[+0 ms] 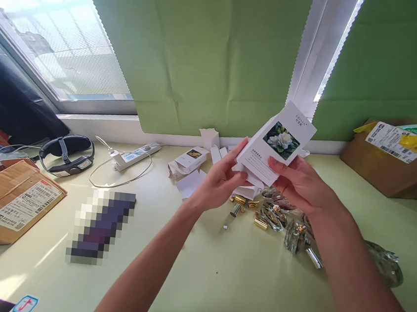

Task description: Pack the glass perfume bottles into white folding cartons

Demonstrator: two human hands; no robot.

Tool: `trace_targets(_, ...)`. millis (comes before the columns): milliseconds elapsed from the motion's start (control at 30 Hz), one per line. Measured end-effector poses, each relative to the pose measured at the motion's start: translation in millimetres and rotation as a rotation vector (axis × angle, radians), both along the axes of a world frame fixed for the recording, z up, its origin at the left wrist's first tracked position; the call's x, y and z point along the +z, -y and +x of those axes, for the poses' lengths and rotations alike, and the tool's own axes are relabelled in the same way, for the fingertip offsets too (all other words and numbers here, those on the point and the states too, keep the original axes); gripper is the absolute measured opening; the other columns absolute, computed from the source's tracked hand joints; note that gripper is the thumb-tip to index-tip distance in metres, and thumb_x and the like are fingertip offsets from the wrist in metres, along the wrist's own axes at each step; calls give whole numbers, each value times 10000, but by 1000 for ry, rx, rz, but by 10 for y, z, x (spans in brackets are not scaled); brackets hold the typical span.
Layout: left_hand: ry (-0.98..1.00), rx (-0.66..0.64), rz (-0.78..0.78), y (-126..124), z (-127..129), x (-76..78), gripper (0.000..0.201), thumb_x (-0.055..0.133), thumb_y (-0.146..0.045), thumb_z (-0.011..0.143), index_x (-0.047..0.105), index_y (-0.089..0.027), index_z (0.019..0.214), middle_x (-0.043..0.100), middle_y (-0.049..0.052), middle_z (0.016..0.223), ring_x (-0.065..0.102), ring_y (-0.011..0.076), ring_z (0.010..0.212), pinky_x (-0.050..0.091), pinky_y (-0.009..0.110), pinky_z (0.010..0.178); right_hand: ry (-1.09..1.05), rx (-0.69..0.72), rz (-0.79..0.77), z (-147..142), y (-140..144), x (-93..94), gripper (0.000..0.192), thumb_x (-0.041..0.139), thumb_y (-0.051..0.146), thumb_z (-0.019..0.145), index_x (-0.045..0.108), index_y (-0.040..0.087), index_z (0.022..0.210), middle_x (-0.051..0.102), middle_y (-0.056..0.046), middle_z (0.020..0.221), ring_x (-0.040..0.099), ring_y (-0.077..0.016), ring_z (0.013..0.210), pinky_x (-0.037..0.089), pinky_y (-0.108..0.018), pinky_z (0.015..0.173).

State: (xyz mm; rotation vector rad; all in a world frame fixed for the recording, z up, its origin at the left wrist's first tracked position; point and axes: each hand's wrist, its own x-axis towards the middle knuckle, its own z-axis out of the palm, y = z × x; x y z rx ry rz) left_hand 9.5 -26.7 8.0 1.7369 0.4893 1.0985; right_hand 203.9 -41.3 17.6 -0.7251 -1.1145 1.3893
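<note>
White card, printed with a flower photograph, makes up the small box (pixel 276 142) held above the table (pixel 217 286). Left hand (pixel 221 179) clasps the box's lower left edge, thumb up along the side and fingers curled beneath. Right hand (pixel 302 183) holds the lower right corner, thumb lying across the printed face just under the flower. Both hands are closed on the box, which tilts back with its top toward the window frame.

Directly below the grip lies a scatter of gold caps (pixel 241 199) and small glass bottles (pixel 293 234), some partly hidden by the right forearm. Just behind and left of the left hand sit more white cartons, one a closed box with a dark picture (pixel 192 158), others opened flat. Farther left of the grip are a white power strip (pixel 136 156) with its looped cable, a dark headband device (pixel 67 155) and a labelled cardboard parcel (pixel 6 202). Well to the right of the grip rests a brown cardboard box (pixel 394 165) bearing a shipping label and yellow tape.
</note>
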Motion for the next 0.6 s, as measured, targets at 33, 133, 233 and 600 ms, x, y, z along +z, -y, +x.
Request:
trace_targets(33, -16, -5, 4, -4, -18, 1, 640, 580, -291, 922, 334, -389, 1505, 596, 63, 1335, 681, 214, 1038, 662, 387, 813, -7, 6, 0, 14, -5, 4, 451, 792, 319, 789, 638, 367, 1210, 699, 24, 1245, 643, -251, 1157, 627, -410, 798)
trace_targets(133, -45, 5, 23, 6, -33, 13, 655, 577, -295, 926, 313, -384, 1519, 607, 69, 1330, 679, 225, 1051, 660, 402, 817, -28, 10, -20, 76, -32, 17, 355, 776, 339, 802, 672, 322, 1141, 699, 18, 1242, 656, -243, 1125, 633, -389, 786)
trace_targets(233, -14, -5, 23, 43, 19, 42, 597, 578, -283, 935, 376, -366, 1491, 562, 75, 1399, 676, 236, 1079, 650, 426, 849, 4, -85, -15, 154, -43, 46, 322, 777, 377, 793, 685, 299, 1091, 713, 5, 1200, 678, -246, 1071, 642, -386, 743)
trace_targets(600, -8, 60, 42, 101, 96, 129, 502, 511, -345, 977, 429, -296, 1470, 581, 45, 1381, 639, 191, 1079, 619, 346, 875, 133, -290, 120, 237, 41, 162, 402, 798, 398, 766, 639, 344, 1131, 748, 1, 1095, 727, -232, 951, 649, -353, 670)
